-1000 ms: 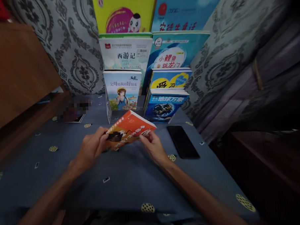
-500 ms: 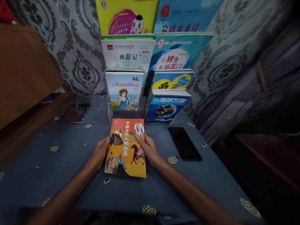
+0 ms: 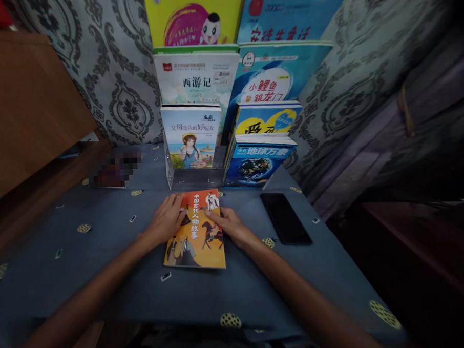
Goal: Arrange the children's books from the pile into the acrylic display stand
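An orange-and-yellow paperback book [image 3: 202, 249] with Chinese characters and painted figures lies before me on the cloth-covered table. My left hand [image 3: 168, 218] rests over its upper left part, fingers stretched across the cover. At the right edge, my right hand [image 3: 231, 225] grips the book, thumb on the cover and the other fingers mostly hidden. Just behind it stands a clear display stand [image 3: 194, 180] with several books in two stepped columns. A white-and-blue book [image 3: 191, 122] is at its left front and a dark blue earth book [image 3: 257, 165] at its right front.
A black phone [image 3: 287, 220] lies on the table [image 3: 117, 281] to the right of the book. Toward the back left is a pixelated item [image 3: 116, 170]. A brown wooden panel [image 3: 29, 101] borders the left side, and a patterned curtain [image 3: 128, 91] hangs behind.
My left hand has moved from the book's left edge onto its cover. The book's top edge has come slightly away from the stand, while my right hand keeps its grip.
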Demonstrator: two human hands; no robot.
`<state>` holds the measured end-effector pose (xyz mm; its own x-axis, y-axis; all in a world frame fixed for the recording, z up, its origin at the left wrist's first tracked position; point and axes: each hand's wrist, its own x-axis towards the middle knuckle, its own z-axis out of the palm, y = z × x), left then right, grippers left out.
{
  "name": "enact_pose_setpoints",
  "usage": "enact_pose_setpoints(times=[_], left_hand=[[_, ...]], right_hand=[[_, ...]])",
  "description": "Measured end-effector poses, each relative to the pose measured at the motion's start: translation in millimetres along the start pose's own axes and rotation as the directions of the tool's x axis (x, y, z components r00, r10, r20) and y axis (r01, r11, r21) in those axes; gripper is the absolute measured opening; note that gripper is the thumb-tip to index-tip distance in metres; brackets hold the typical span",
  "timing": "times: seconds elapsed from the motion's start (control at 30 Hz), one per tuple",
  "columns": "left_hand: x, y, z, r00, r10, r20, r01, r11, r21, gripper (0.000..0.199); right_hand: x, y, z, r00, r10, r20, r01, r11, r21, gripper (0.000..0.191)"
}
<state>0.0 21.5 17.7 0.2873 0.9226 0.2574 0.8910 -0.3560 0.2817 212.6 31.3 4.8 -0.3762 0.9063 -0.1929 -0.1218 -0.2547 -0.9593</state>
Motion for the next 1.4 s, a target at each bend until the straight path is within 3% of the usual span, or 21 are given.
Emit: enact_pose_setpoints(times=[0.1,0.17,0.23,0.33,0.47,0.53,0.67,0.93,1.03,1.23,1.4], left_hand=[[16.3,-7.6,13.3,0.999,0.030,0.039,-0.029,0.999,-0.015,0.043],[20.9,-11.0,20.8,0.999,0.022,0.047,-0.021,1.000,-0.012,0.044],[21.0,-13.0,26.1,0.999,0.026,0.027,-0.026,1.000,-0.009,0.045],[17.6,-14.8,30.6,0.999,0.036,-0.020,-0.036,0.999,-0.020,0.044],[15.0,-17.2,32.9,0.996,0.056,-0.069,-0.059,0.997,-0.043,0.041],[14.8,-18.2,32.9,0.995,0.070,-0.077,-0.074,0.996,-0.053,0.041],[15.0,-19.2,32.8,0.995,0.073,-0.066,-0.076,0.996,-0.049,0.043],[14.4,-14.6,28.3,0.999,0.053,0.007,-0.053,0.998,0.016,0.045],[12.0,-7.7,21.7,0.987,0.145,0.068,-0.148,0.988,0.048,0.044],[-9.3,14.8,6.8,0.911,0.363,0.196,-0.361,0.931,-0.048,0.042],[-41.0,37.7,-6.9,0.793,0.538,0.287,-0.516,0.843,-0.155,0.045]], right_hand=[[0.1,-5.6,-14.6,0.995,-0.039,-0.093,0.003,0.933,-0.360,0.042],[-3.3,-12.1,-23.9,0.956,-0.216,-0.198,0.026,0.737,-0.676,0.037],[-7.1,-19.2,-27.4,0.895,-0.395,-0.205,0.025,0.504,-0.863,0.032],[-6.2,-26.5,-16.9,0.868,-0.497,-0.016,0.157,0.305,-0.939,0.028],[11.1,-22.2,10.1,0.840,-0.419,0.344,0.446,0.173,-0.878,0.033],[21.5,-15.1,16.4,0.847,-0.369,0.381,0.459,0.150,-0.875,0.040],[33.8,-1.2,5.2,0.872,-0.382,0.305,0.377,0.128,-0.918,0.044],[37.5,10.8,-26.8,0.872,-0.455,0.177,0.312,0.240,-0.919,0.046],[37.5,12.8,-26.7,0.869,-0.461,0.179,0.315,0.237,-0.919,0.047],[36.1,13.0,-25.4,0.880,-0.444,0.168,0.290,0.221,-0.931,0.048],[36.6,13.1,-26.3,0.882,-0.440,0.167,0.292,0.234,-0.927,0.048]])
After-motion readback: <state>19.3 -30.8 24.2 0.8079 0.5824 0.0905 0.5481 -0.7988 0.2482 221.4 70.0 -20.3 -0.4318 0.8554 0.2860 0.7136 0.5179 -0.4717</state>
